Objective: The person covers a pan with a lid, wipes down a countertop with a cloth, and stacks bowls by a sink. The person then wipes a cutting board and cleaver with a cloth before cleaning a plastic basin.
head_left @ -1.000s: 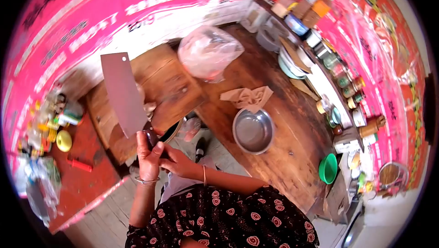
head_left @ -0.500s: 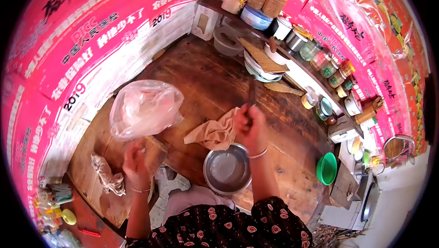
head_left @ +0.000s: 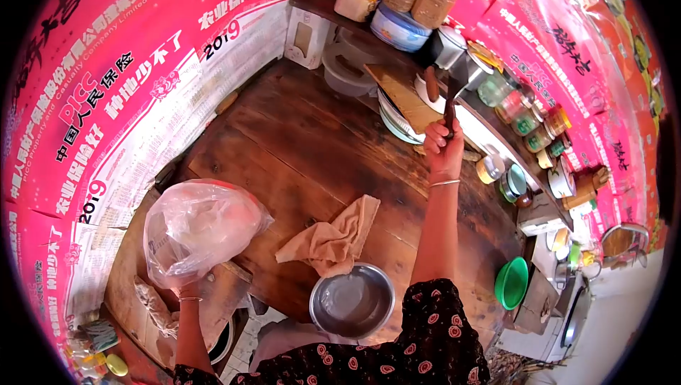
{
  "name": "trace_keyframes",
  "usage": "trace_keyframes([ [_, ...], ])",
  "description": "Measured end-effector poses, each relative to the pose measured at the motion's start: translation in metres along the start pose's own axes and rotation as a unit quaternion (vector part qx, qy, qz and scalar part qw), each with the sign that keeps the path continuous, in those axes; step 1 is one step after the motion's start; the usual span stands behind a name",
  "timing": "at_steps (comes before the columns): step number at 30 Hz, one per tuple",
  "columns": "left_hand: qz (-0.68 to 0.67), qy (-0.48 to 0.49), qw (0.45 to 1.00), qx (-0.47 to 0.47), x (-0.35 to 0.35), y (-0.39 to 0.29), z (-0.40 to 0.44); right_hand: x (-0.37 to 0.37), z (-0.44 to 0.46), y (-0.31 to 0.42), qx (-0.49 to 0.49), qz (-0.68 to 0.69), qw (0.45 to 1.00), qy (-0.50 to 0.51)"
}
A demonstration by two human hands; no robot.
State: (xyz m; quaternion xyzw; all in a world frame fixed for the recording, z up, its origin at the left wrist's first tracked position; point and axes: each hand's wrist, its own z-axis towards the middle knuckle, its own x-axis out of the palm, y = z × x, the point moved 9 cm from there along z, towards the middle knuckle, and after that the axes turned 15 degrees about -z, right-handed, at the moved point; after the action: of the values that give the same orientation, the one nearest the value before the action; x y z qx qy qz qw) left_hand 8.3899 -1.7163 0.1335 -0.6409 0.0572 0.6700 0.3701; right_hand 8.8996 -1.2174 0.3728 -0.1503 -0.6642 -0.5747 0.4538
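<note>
My right hand (head_left: 445, 149) is closed around the dark handle of the cleaver (head_left: 452, 94), raised in front of the bowls and shelf at the right; the blade is seen nearly edge-on. My left hand (head_left: 186, 290) is at the lower edge of a translucent plastic bag (head_left: 202, 229) with pinkish contents, its fingers mostly hidden by the bag. A tan cloth (head_left: 332, 243) lies crumpled against the rim of a metal bowl (head_left: 352, 301) on the wooden table (head_left: 269, 144). A bundle in a wrinkled bag (head_left: 156, 307) rests on the round board beside my left wrist.
Bowls under a brown flat piece (head_left: 404, 97) stand at the back right. Jars (head_left: 525, 121) line a shelf above them. A green bowl (head_left: 511, 283) sits near the right edge. Beyond it is a stove area. A yellow-green round item (head_left: 116, 365) is at the lower left.
My right hand has moved up and right with the cleaver, toward the shelf. My left hand has moved down and left to the plastic bag. The view has shifted too.
</note>
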Motion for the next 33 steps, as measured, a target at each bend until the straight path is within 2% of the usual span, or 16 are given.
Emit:
trace_keyframes([
  [1,-0.01,-0.011,1.0,0.009,-0.006,-0.011,0.0,-0.003,0.012,0.003,0.007,-0.007,1.0,0.013],
  [2,-0.022,-0.023,0.999,0.019,-0.012,-0.021,-0.002,-0.015,0.022,0.004,0.025,0.021,0.999,-0.02],
  [7,-0.036,-0.062,0.996,0.046,-0.036,-0.049,-0.013,-0.057,0.062,0.023,0.045,-0.038,0.997,-0.051],
  [12,-0.031,-0.074,0.996,0.049,-0.047,-0.057,-0.018,-0.075,0.01,-0.009,-0.07,-0.135,0.97,-0.19],
  [14,-0.031,-0.077,0.995,0.049,-0.046,-0.06,-0.017,-0.052,-0.019,-0.08,0.063,-0.245,0.967,-0.025],
  [15,-0.029,-0.079,0.995,0.049,-0.047,-0.06,-0.018,-0.003,-0.044,-0.116,0.068,-0.402,0.905,-0.122],
  [16,-0.028,-0.079,0.995,0.048,-0.048,-0.06,-0.018,0.018,-0.053,-0.164,0.121,-0.48,0.868,0.013],
  [17,-0.028,-0.08,0.995,0.049,-0.049,-0.062,-0.018,0.02,-0.062,-0.219,0.065,-0.689,0.7,0.178],
  [18,-0.028,-0.08,0.995,0.049,-0.049,-0.063,-0.018,0.049,-0.088,-0.261,0.104,-0.656,0.721,0.196],
  [20,-0.03,-0.08,0.995,0.051,-0.048,-0.064,-0.015,0.106,-0.111,-0.3,0.087,-0.805,0.514,0.284],
  [22,-0.03,-0.08,0.995,0.051,-0.049,-0.066,-0.013,0.117,-0.111,-0.348,0.042,-0.691,0.669,0.27],
  [28,0.026,-0.053,0.995,0.075,-0.048,-0.067,-0.007,0.1,-0.086,-0.436,0.175,-0.714,0.612,0.293],
  [29,0.039,-0.047,0.995,0.082,-0.047,-0.069,-0.004,0.094,-0.081,-0.44,0.195,-0.705,0.622,0.28],
  [30,-0.097,-0.019,0.995,-0.016,-0.055,-0.063,0.0,0.089,-0.077,-0.441,0.213,-0.694,0.635,0.263],
  [32,-0.042,-0.043,0.997,0.038,-0.062,-0.08,0.001,0.086,-0.068,-0.424,0.267,-0.621,0.715,0.175],
  [33,-0.047,-0.041,0.998,0.021,-0.064,-0.083,0.001,0.089,-0.062,-0.405,0.279,-0.565,0.768,0.109],
])
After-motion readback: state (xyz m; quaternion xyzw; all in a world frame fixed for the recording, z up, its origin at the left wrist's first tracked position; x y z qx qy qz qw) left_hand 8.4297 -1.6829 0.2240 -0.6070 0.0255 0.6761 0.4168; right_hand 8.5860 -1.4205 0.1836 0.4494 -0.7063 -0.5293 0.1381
